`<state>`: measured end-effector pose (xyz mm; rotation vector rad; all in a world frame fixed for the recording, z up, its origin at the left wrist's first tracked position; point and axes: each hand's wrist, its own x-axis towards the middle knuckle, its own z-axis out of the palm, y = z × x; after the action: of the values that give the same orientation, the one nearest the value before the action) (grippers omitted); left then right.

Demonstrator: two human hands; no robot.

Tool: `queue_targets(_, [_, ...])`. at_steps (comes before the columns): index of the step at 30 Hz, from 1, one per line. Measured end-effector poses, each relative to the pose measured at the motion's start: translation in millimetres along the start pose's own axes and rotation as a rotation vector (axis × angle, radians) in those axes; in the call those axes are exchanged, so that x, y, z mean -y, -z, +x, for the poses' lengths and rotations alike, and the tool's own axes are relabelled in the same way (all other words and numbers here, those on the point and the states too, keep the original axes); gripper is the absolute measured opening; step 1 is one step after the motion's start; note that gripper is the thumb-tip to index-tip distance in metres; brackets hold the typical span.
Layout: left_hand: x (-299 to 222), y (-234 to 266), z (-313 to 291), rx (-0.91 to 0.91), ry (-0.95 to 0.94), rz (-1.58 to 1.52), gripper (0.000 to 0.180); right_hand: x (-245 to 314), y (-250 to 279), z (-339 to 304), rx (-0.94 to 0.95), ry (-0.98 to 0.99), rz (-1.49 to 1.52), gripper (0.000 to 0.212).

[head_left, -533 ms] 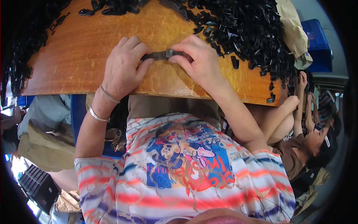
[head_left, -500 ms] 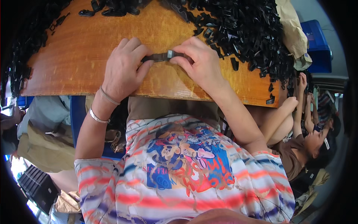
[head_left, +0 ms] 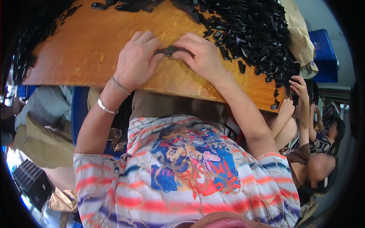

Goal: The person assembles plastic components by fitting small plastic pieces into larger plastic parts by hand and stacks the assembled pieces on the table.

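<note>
Far left I see a thin scatter of black plastic pieces (head_left: 23, 64) along the edge of the wooden table (head_left: 83, 45), well apart from both hands. Below the edge a dark crate (head_left: 32, 182) sits on the floor.

My left hand (head_left: 137, 60) lies knuckles up on the wood, 2 bracelets on the wrist, fingers curled narrow, tips pinching the left end of a small black strip part (head_left: 170, 49). The part lies between the 2 hands, long axis running left to right, roughly parallel to the near table edge, just off the wood or resting on it, cannot tell which.

My right hand (head_left: 203, 55) closes on the right end, fingers bent over the top, thumb hidden beneath. Both hands are equally near, each gripping 1 end, fingertips almost touching over the middle. The part lies straight ahead of the fingertips on either side.

Right of that hand a big heap of black parts (head_left: 258, 34) covers the table's far right, near the right wrist but not touching it. A tan sack (head_left: 300, 34) and a blue bin (head_left: 323, 53) lie beyond. At lower right another person's hand (head_left: 298, 87) reaches into the heap's edge
</note>
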<state>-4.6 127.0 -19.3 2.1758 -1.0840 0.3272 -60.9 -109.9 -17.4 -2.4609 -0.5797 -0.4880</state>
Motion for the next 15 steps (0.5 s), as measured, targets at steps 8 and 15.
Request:
queue_targets(8, [-7.3,61.5,-107.6,-0.373,0.221,0.038,0.02,9.8,2.9,-17.6,-0.023,-0.136,0.014,0.027])
queue_targets(15, [93.6,-36.6,-283.7,-0.513,0.785,0.03,0.022,10.5,-5.7,-19.0,-0.049,-0.126,-0.087,0.021])
